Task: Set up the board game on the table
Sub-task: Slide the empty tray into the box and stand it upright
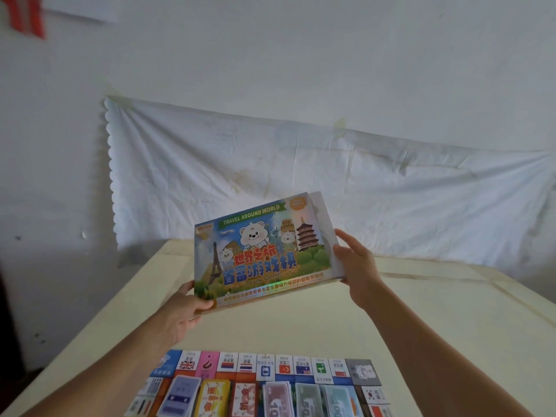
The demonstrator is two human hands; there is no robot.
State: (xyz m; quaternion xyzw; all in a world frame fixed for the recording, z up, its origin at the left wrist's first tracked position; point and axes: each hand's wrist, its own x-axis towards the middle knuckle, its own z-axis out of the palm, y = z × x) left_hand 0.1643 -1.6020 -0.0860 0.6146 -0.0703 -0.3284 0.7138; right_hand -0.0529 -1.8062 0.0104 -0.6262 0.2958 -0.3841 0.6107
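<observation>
Holding the game box (264, 251) up in the air with both hands, the person has it tilted so its printed lid, with bears and landmarks under "Travel Around World", faces them. It hangs above the cream table (301, 332), well beyond the game board (264, 364), touching neither. The left hand (183, 311) grips the box's near left corner, thumb lying on the lid edge and fingers curled underneath. The right hand (355, 266) clamps the right edge, with fingers wrapped round the side. A paler layer shows past the lid on that right side, so from where I stand the lid and tray look slightly out of line, though I cannot tell whether anything is inside. The game board lies flat at the near edge of the table, its row of flag squares facing away, and on it sit card stacks (180, 395) and piles of play money (276, 400) side by side. The risk I see is the tilt: if the two layers slide apart, the lower one could drop toward the game board and scatter those loose piles. A corner grip on the left gives little hold should the box twist.
</observation>
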